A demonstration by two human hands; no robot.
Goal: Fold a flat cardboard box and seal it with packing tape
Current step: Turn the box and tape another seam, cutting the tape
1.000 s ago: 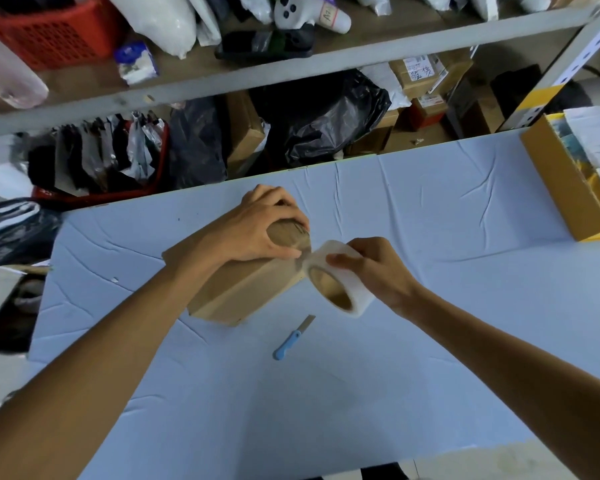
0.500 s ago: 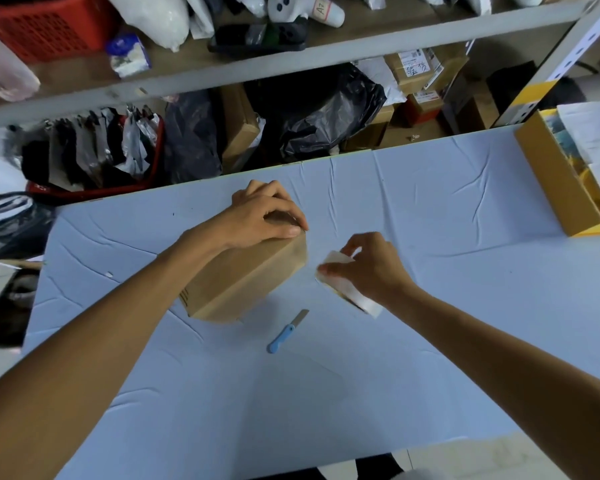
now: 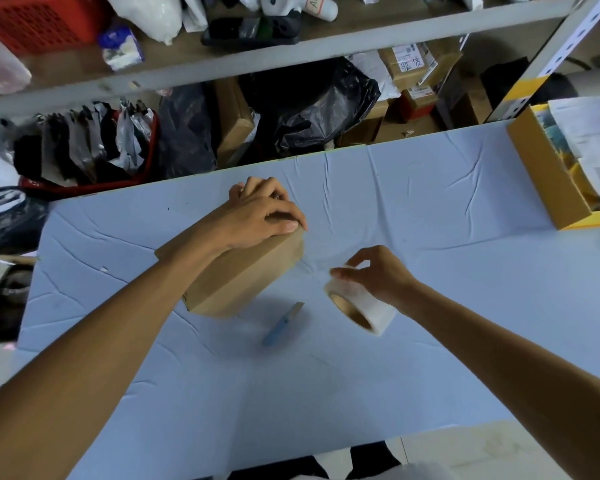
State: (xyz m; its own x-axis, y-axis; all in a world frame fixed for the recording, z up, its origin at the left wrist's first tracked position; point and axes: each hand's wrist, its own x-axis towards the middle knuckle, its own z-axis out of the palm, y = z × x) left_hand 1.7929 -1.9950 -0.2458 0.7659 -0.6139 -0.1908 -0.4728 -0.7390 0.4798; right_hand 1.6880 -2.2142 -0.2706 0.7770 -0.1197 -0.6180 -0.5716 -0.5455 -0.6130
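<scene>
- Though not visibly sealed yet, already folded from flat into a closed block: cardboard box [image 3: 243, 275], sitting on worktop [image 3: 430, 209] a little left of centre, long side running near-left to far-right.
- Left hand [image 3: 257, 216] on top of box at far-right end. Fingers [image 3: 257, 187] curled over far edge, thumb laid along top corner. Gripping and pressing down, by the look of it.
- Right hand [image 3: 378, 271] just right of box, not touching it. Fingers [image 3: 347, 273] pinching rim of tape roll [image 3: 364, 308], which hangs below hand with core hole facing near-left. Cannot tell whether roll touches worktop.
- Faint sheen between box corner and roll, possibly a pulled-out strip. Too faint to confirm. No tape made out on visible box faces.
- Blue knife [image 3: 281, 323] lying on worktop, near side, between box and roll. Untouched.
- Judgement: folding done, sealing barely started at most. Left to do: run tape along seam, press flat, cut with knife. Probably same again at other end.
</scene>
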